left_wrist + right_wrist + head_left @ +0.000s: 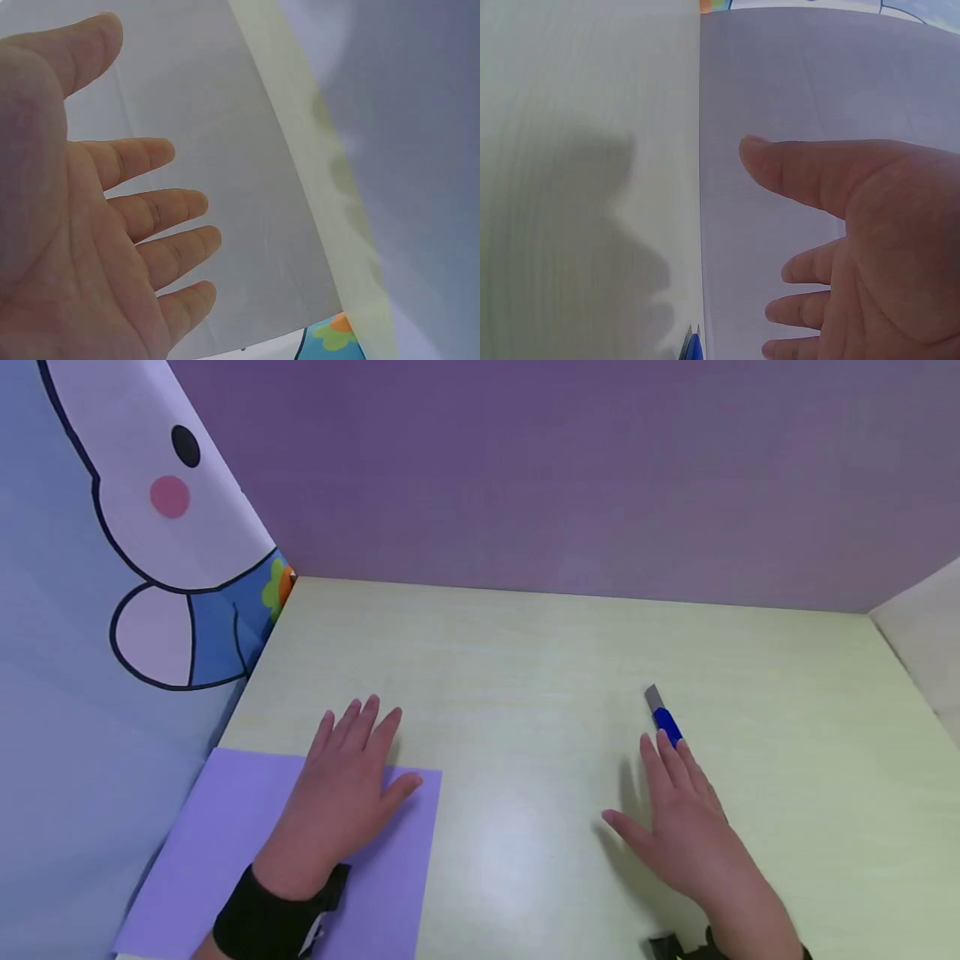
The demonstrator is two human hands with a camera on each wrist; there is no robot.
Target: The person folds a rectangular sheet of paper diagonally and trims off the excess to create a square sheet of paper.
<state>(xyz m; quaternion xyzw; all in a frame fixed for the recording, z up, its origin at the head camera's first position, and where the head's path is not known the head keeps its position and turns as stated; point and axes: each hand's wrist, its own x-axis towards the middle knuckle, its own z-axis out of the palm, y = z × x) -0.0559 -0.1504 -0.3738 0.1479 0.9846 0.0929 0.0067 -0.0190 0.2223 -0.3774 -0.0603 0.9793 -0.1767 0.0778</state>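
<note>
My left hand (337, 802) hovers palm down over a purple sheet of paper (255, 827), fingers straight and spread. Its palm (67, 247) faces the left wrist camera and holds nothing. To the right, my right hand (690, 835) is held above the table with its thumb apart and its fingers extended. Just past those fingertips lies a blue-handled tool (666, 722) with a grey, blade-like end, perhaps a utility knife; the fingers hide its rear part. In the right wrist view only the tip of this blue tool (695, 346) shows at the bottom edge.
The pale wood-look table (517, 693) spans the space between the hands. A purple-grey panel (562, 477) rises behind it. On the left hangs a blue cloth (60, 760) printed with a white cartoon animal; a pale wall (926, 643) stands at the right.
</note>
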